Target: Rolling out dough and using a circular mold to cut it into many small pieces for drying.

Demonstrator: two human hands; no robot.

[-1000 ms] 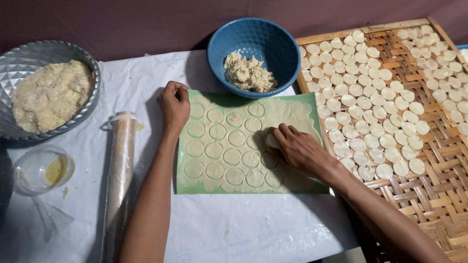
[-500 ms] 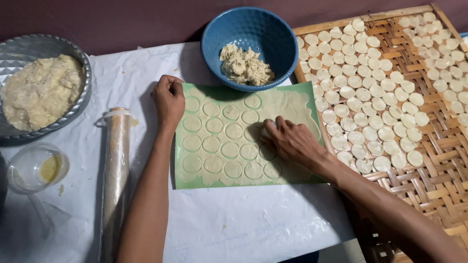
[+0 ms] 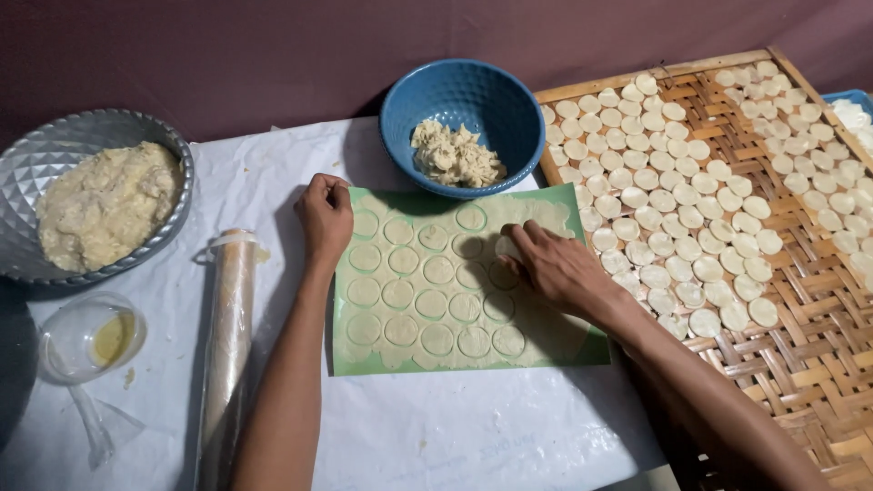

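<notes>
At the centre of the white-covered table (image 3: 436,436) lies a green mat (image 3: 564,350) spread with a thin dough sheet (image 3: 427,291) already scored into rows of circles. The right hand (image 3: 555,268) rests on the sheet's three o'clock side, fingertips pinching up the edge of one cut disc; the left hand (image 3: 325,218) is curled into a loose fist, holding nothing, pressing the mat's corner at ten o'clock. Such discs look soft, light and easily torn or stretched, so they are best lifted by sliding fingertips under the rim rather than pulling. At twelve o'clock a blue bowl (image 3: 436,100) holds dough scraps (image 3: 455,155). At three o'clock a woven bamboo tray (image 3: 818,355) carries many finished rounds (image 3: 673,191). At nine o'clock lies a rolling pin (image 3: 227,345); beyond it, a silver bowl (image 3: 36,173) of pale dough (image 3: 105,205) and a small clear cup (image 3: 86,336) with yellow oil. No labels or packages show.
</notes>
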